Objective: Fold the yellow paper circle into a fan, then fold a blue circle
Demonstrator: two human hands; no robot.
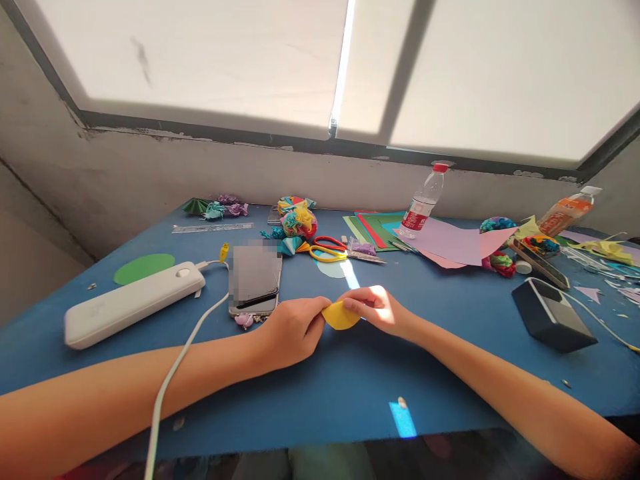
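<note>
A small folded yellow paper piece sits between both hands just above the blue table. My left hand pinches its left edge with curled fingers. My right hand pinches its right edge, fingers pressed together, lit by a sun patch. Both forearms rest on the table. Right behind my left hand lie stacked phones.
A white power bank with a cable lies left, beside a green paper circle. Yellow-handled scissors, paper flowers, coloured sheets, a water bottle and a black box stand further back and right.
</note>
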